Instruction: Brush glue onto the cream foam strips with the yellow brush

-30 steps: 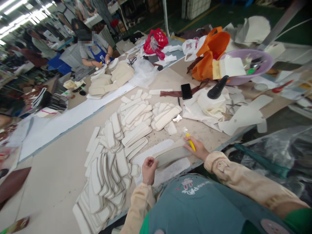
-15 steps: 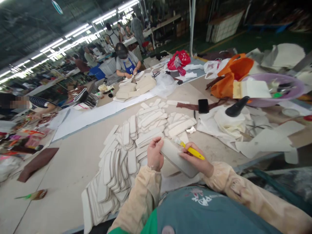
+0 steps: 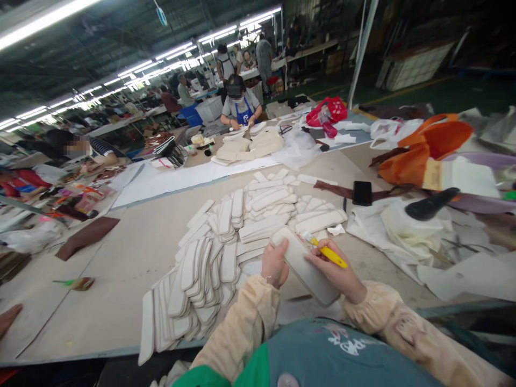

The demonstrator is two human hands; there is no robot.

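Observation:
Both of my hands hold one long cream padded strip [image 3: 303, 267] lifted above the table's near edge. My left hand [image 3: 274, 264] is closed around its far end. My right hand [image 3: 334, 271] grips its middle from the right and also pinches a yellow pen-like tool [image 3: 327, 252] that points up and left. Just beyond the strip lies a large spread of several similar cream strips [image 3: 226, 252] in overlapping rows on the beige table [image 3: 121, 252].
To the right lie white fabric scraps [image 3: 403, 228], a black phone [image 3: 362, 192], a black tool [image 3: 431, 203], an orange bag [image 3: 419, 150] and a purple basin [image 3: 484, 161]. A person in a blue apron [image 3: 241, 107] works at the far end. Brown pieces [image 3: 84, 236] lie at left.
I lifted the strip off the table and brought it up in both hands. My head tilted up, so more of the hall shows.

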